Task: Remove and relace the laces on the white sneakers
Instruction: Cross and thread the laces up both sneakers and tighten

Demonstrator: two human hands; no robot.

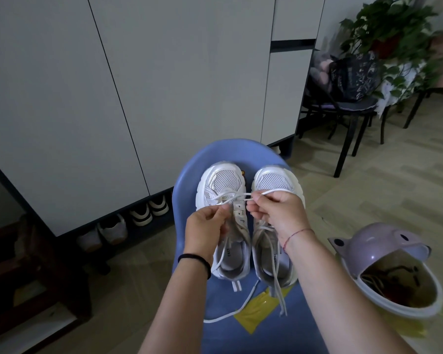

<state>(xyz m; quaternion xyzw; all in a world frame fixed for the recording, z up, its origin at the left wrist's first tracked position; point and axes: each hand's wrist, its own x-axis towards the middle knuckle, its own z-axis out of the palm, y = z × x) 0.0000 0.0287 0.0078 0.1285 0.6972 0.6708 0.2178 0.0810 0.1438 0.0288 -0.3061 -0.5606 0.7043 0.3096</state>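
Working the left sneaker [221, 180], beside the right sneaker [274, 180] on the blue chair [187, 180]. Left hand [205, 226] grip: pinching lace [274, 191] at the low eyelets. Right hand [276, 213] grip: pinching the other strand. Probably mid-threading: keep both strands taut and even, feed tip flat (no twist). Watch loose ends trailing off right sneaker, yellow wrapper [258, 310] on seat, purple bin [384, 244] near right forearm.
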